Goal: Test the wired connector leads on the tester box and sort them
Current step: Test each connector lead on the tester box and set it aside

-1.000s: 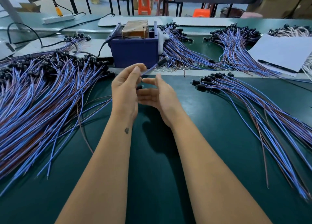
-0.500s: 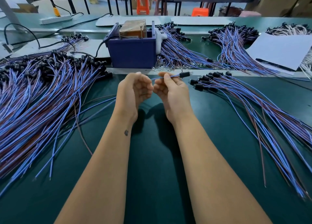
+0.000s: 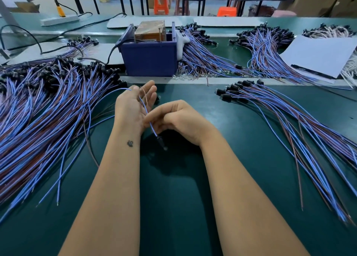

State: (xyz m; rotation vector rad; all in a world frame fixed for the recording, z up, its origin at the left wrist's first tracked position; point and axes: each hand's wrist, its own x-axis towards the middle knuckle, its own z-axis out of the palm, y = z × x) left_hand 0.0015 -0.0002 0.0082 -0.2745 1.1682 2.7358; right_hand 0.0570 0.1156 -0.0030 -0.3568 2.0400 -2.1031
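The right hand (image 3: 179, 118) pinches one lead (image 3: 147, 114) over the near bench (image 3: 173, 197), plug hanging down; the left hand (image 3: 133, 107) lies relaxed, wires draped across its palm. Light and floppy, probably – best held near the plug, not by the thin wires.

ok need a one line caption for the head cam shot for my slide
Right hand pinches one blue-and-brown lead against the open left hand, between two lead piles, before the blue tester box.
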